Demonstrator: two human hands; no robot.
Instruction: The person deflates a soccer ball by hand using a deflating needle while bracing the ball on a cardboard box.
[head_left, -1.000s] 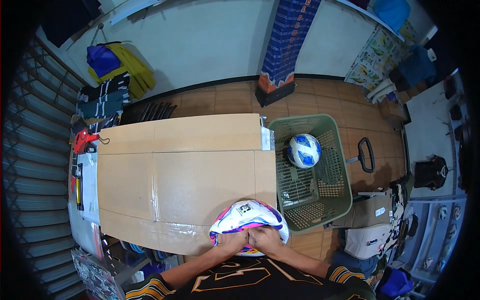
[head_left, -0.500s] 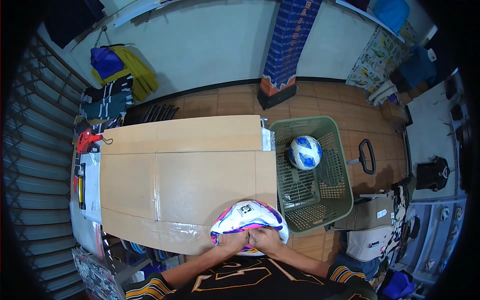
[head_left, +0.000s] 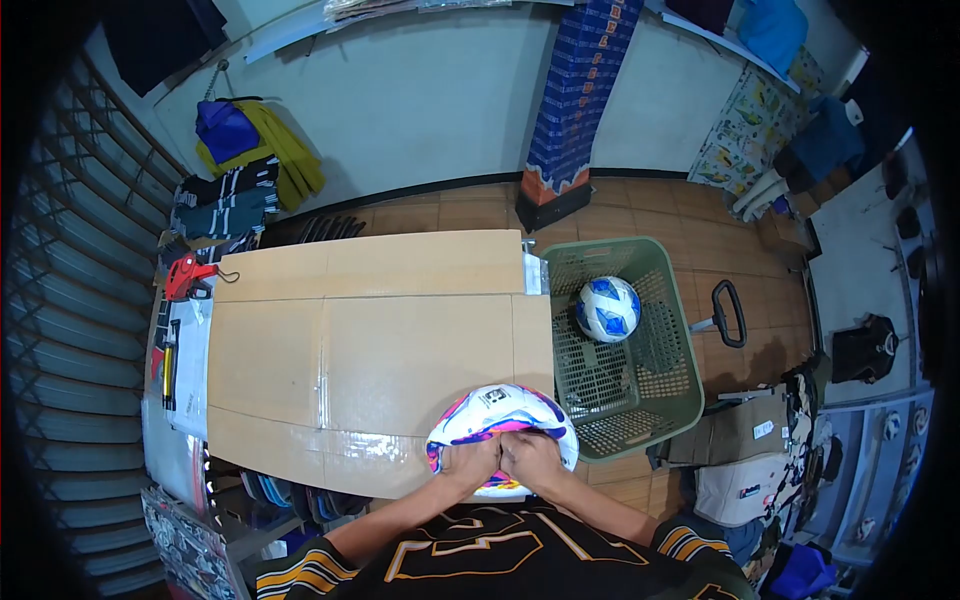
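Observation:
A partly deflated soccer ball [head_left: 503, 402], white with pink, purple and yellow patterning, sits at the near right corner of the cardboard-covered table [head_left: 410, 350]. Its upper part is caved in, making a deep fold. My left hand [head_left: 472, 462] is closed and pressed into that fold from the left. Beside it, knuckles almost touching, my right hand [head_left: 532, 460] is likewise curled into the dent. My fingertips are hidden against the ball's skin.
Right of the table stands a green plastic basket [head_left: 690, 385] holding a round white-and-blue ball [head_left: 608, 309]. A red tool [head_left: 188, 278] and a yellow-and-black pump-like tool [head_left: 170, 365] lie at the table's left end. Folded clothes [head_left: 735, 490] are stacked on the right.
The deflated ball and both my hands sit slightly higher in view, and the dent looks wider and deeper. The whole view has shifted a little.

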